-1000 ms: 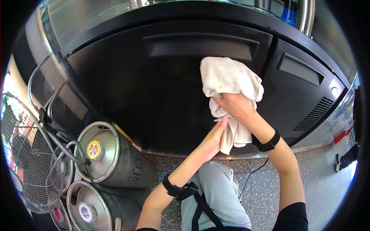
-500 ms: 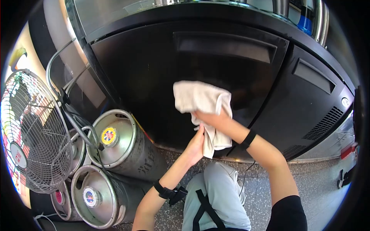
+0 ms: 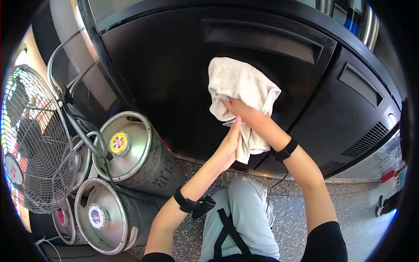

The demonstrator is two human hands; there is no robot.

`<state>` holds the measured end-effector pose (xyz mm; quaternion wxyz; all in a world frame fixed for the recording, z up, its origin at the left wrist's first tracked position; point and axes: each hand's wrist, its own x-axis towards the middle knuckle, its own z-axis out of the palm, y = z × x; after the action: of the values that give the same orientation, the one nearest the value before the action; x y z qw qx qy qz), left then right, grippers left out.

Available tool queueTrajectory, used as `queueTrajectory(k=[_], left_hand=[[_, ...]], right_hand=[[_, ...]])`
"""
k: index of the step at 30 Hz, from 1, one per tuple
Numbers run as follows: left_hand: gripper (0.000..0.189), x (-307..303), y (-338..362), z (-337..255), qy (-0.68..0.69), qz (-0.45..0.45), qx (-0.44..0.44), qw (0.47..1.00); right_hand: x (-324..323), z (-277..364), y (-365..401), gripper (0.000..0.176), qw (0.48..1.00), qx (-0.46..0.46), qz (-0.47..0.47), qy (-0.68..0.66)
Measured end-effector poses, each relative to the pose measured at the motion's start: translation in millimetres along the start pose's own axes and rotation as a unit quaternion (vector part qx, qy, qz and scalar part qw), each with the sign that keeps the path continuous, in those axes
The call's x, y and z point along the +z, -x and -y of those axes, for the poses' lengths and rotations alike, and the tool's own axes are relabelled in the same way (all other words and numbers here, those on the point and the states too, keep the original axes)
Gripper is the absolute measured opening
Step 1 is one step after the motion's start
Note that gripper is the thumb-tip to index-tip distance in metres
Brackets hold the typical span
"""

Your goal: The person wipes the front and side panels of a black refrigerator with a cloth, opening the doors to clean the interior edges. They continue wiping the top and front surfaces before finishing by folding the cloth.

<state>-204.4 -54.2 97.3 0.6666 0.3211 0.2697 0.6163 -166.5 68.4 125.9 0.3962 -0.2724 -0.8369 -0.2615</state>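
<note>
A cream-white towel point(image 3: 242, 78) lies spread against the black cabinet door point(image 3: 170, 83), below its recessed handle point(image 3: 264, 41). My right hand point(image 3: 244, 111) grips the towel from inside its folds, and most of the fingers are covered by cloth. Just below, my left hand point(image 3: 229, 146) holds the towel's hanging lower end, its thumb pointing up and its other fingers hidden behind the fabric. Both wrists wear black straps.
Several metal kegs point(image 3: 126, 148) stand at the left, beside a wire-caged fan point(image 3: 39, 139) and hoses. To the right is a second cabinet panel point(image 3: 340, 118) with a vent point(image 3: 364, 139). Speckled floor point(image 3: 301, 214) runs below, under my bent legs.
Both hands and the towel have moved up and slightly right on the door, closer to the handle. The towel's upper part is spread wider. The view has also shifted a little.
</note>
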Motion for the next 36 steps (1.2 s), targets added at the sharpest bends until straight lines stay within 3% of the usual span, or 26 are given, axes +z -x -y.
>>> queueTrajectory(k=[3, 4, 5, 6, 9, 12, 15, 17, 19, 20, 23, 25, 26, 27, 28, 29, 30, 33, 34, 35, 36], left_hand=[[0.071, -24, 5, 22, 0.024, -0.028, -0.024, 0.999], [0.071, -32, 8, 29, 0.041, -0.032, -0.04, 0.998], [0.071, -40, 12, 36, 0.058, -0.037, -0.053, 0.996], [0.07, -48, 15, 43, 0.064, -0.048, -0.06, 0.995], [0.075, -68, 24, 54, 0.082, -0.074, -0.066, 0.992], [0.067, -64, 29, 41, 0.045, -0.088, -0.068, 0.993], [0.065, -46, 30, 7, -0.027, -0.057, 0.013, 0.998], [0.059, -28, 29, -28, -0.026, -0.039, 0.046, 0.998], [0.058, -8, 30, -57, -0.013, -0.02, 0.095, 0.995], [0.058, -5, 30, -68, -0.018, -0.013, 0.106, 0.994], [0.061, -6, 37, -81, -0.017, -0.03, 0.118, 0.992], [0.062, -21, 42, -68, -0.005, -0.044, 0.103, 0.994], [0.063, -36, 43, -56, 0.018, -0.053, 0.08, 0.995], [0.062, -44, 47, -46, 0.027, -0.059, 0.067, 0.996], [0.062, -54, 50, -35, 0.041, -0.074, 0.042, 0.996], [0.061, -62, 51, -26, 0.054, -0.087, 0.02, 0.995], [0.061, -60, 56, -23, 0.038, -0.101, 0.027, 0.994], [0.054, -59, 60, -29, 0.012, -0.123, 0.044, 0.991], [0.052, -62, 59, -31, -0.004, -0.117, 0.058, 0.991], [0.051, -64, 61, -33, -0.019, -0.114, 0.072, 0.991], [0.051, -56, 66, -41, -0.049, -0.103, 0.118, 0.986]], right_hand=[[37, -1, 35, 0.061, 0.987, -0.08, 0.141, -0.016], [38, 9, 47, 0.06, 0.966, 0.021, 0.141, -0.216], [37, 19, 59, 0.06, 0.899, 0.116, 0.105, -0.409], [19, 27, 53, 0.055, 0.896, 0.099, 0.185, -0.391], [55, 44, 70, 0.067, 0.862, 0.123, 0.341, -0.354], [47, 45, 67, 0.062, 0.929, 0.096, 0.162, -0.317], [12, 38, 9, 0.06, 0.957, 0.089, 0.125, -0.248], [1, 34, -34, 0.055, 0.997, -0.05, -0.001, -0.057], [-20, 36, -73, 0.051, 0.989, -0.03, 0.012, -0.142], [-22, 37, -89, 0.05, 0.991, -0.062, -0.027, -0.114], [-9, 54, -99, 0.052, 0.984, -0.013, -0.094, -0.153], [8, 63, -82, 0.054, 0.982, -0.008, 0.011, -0.191], [31, 62, -62, 0.057, 0.938, 0.025, 0.033, -0.345], [19, 69, -44, 0.059, 0.856, 0.063, 0.034, -0.512], [18, 74, -31, 0.057, 0.898, 0.069, 0.156, -0.406], [30, 79, -20, 0.056, 0.913, 0.047, 0.219, -0.34], [25, 85, -18, 0.055, 0.937, 0.023, 0.193, -0.29], [14, 82, -32, 0.064, 0.923, 0.027, 0.093, -0.373], [22, 84, -38, 0.052, 0.944, 0.035, -0.045, -0.325], [31, 78, -53, 0.042, 0.974, -0.012, -0.039, -0.222], [12, 77, -76, 0.035, 0.976, -0.008, -0.096, -0.196]])
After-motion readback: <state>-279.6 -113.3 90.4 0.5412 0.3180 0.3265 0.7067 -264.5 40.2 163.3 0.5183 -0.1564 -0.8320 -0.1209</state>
